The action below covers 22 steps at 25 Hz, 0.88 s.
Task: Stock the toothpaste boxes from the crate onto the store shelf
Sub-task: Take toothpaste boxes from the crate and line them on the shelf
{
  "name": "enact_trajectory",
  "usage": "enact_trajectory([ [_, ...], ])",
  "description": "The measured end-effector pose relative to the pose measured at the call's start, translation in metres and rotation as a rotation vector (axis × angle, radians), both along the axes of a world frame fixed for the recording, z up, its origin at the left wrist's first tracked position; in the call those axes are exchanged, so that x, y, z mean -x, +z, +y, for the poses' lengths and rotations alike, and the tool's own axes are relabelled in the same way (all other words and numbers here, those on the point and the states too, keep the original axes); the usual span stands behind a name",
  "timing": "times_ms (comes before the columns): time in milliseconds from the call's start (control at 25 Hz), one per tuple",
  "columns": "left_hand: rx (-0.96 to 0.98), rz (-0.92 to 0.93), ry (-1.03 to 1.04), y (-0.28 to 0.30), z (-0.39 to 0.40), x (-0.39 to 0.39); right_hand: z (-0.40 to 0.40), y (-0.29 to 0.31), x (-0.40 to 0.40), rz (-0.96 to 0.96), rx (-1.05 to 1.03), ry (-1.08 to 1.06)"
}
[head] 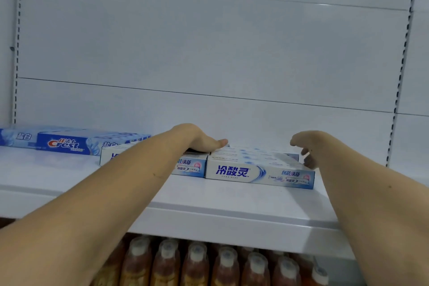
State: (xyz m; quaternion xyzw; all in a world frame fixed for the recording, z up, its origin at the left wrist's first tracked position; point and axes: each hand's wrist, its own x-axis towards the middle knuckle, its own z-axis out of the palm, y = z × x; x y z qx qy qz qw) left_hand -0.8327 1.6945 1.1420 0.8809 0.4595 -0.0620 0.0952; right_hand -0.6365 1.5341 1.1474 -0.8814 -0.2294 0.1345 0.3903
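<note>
Toothpaste boxes (258, 173) lie in white rows on the shelf (209, 206), between the two hands. Left hand (204, 140) rests flat, palm down, on the left row's top. Right hand (304, 146) hovers loosely curled at the right row's far end, holding nothing. Blue boxes (62, 143) sit further left; bottles (197, 264) stand below.

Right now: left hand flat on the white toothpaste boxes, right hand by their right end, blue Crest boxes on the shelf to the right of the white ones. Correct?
Not quite. In the head view the blue Crest boxes sit to the left of the white toothpaste boxes, not the right. The rest holds: left hand flat on top, right hand by their right end, all on the shelf.
</note>
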Motion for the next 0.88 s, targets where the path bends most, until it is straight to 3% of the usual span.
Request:
enact_trajectory([
  [360, 0.089, -0.121, -0.008, -0.016, 0.018, -0.013, 0.026, -0.018, -0.025, 0.159, -0.067, 0.099],
  [520, 0.072, -0.137, -0.009, -0.016, 0.022, -0.014, 0.026, -0.017, -0.017, 0.136, -0.009, 0.160],
  [680, 0.026, -0.242, -0.118, -0.021, 0.026, -0.016, 0.032, -0.006, 0.000, -0.157, 0.074, 0.149],
  [880, -0.192, -0.538, -0.078, -0.005, 0.019, 0.009, 0.041, 0.007, 0.036, -0.514, -0.085, 0.266],
])
